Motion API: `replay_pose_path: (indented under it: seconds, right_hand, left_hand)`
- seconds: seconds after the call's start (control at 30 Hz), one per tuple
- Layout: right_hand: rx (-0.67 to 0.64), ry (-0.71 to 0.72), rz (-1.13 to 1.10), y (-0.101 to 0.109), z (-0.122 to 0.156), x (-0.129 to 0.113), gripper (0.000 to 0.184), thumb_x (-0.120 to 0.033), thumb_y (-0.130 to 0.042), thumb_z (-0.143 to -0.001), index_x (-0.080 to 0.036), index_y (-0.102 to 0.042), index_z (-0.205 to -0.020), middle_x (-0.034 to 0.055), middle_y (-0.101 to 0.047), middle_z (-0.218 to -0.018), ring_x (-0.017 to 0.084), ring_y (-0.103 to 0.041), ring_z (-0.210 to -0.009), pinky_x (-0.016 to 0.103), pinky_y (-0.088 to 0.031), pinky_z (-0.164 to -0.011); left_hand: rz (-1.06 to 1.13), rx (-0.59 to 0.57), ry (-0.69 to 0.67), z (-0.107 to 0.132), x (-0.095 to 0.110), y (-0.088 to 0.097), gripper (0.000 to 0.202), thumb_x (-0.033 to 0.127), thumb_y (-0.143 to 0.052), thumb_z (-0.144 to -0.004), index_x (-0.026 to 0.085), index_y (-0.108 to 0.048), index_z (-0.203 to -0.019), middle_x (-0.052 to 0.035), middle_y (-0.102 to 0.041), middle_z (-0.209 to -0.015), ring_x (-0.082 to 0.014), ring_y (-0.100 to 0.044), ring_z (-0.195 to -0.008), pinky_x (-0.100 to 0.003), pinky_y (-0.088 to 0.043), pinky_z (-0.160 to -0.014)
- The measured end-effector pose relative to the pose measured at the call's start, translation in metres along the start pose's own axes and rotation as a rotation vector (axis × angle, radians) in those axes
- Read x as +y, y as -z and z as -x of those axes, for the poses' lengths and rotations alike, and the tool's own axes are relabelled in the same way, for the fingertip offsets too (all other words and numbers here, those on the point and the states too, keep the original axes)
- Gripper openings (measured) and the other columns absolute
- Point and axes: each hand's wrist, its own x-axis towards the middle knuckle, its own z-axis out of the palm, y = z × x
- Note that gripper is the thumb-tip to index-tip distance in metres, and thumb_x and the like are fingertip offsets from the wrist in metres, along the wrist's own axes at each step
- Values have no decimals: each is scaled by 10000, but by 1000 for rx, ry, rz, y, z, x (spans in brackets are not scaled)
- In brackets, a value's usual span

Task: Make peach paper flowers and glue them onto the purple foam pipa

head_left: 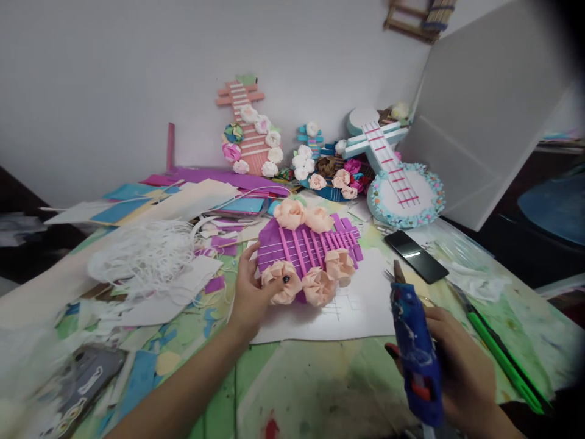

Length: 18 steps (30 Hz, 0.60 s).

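A purple paper guitar [299, 244] lies on a white sheet [361, 317] in the middle of the table. Peach paper flowers [319, 286] line both of its long sides. Gripping the guitar's rounded left end, my left hand [256, 289] has its thumb over a peach flower at the near edge. A blue hot glue gun [415, 353] stands nozzle up in my right hand [459, 360], to the right of the guitar and apart from it. The fingers behind the glue gun are partly hidden.
Finished paper guitars lean at the back: a pink one [251, 140] and a white-and-teal one [395, 177]. A black phone [415, 256] and a green cutter knife [503, 360] lie at right. Tangled white string [148, 253], paper scraps and another phone [86, 390] cover the left.
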Motion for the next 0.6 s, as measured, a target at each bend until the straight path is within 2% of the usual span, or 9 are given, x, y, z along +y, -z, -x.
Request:
replay_pose_path:
  seconds: [0.13, 0.3, 0.37, 0.47, 0.6]
  right_hand:
    - [80, -146, 90, -1, 16, 16, 252, -315, -615, -744, -190, -546, -952, 80, -604, -915, 239, -617, -796, 353, -506, -671]
    - [75, -334, 178, -1, 41, 37, 286, -395, -593, -781, -192, -554, -979, 54, -626, -869, 188, -606, -677, 277, -488, -570]
    - [39, -371, 189, -2, 52, 47, 292, -399, -587, -789, -197, -550, -997, 44, -633, -854, 189, -620, -678, 273, -497, -575]
    - [57, -346, 188, -3, 65, 56, 344, -400, -600, -773, -189, -552, -1041, 65, -663, -894, 215, -655, -722, 282, -519, -592]
    - [88, -363, 90, -3, 69, 50, 385, -409, -631, -743, -172, -590, -1044, 97, -697, -943, 264, -688, -790, 321, -555, -631]
  left_hand:
    - [106, 54, 79, -4, 2, 3, 836, 112, -755, -603, 277, -374, -1329, -80, -596, -1194, -190, -641, -958, -261, -538, -745]
    - [191, 101, 154, -9, 4, 7, 859, 122, -788, -572, 294, -396, -1317, -32, -677, -1001, -143, -664, -705, -228, -536, -601]
    - [207, 122, 188, -10, 5, 9, 852, 123, -788, -575, 299, -401, -1313, -11, -682, -926, -131, -657, -652, -215, -528, -565]
    - [236, 162, 244, -11, 8, 9, 794, 100, -767, -591, 310, -436, -1282, 17, -665, -897, -108, -643, -602, -192, -510, -515]
    - [323, 204, 298, -10, 12, 7, 654, 51, -719, -624, 294, -506, -1193, 35, -643, -915, -67, -617, -563, -157, -491, -470]
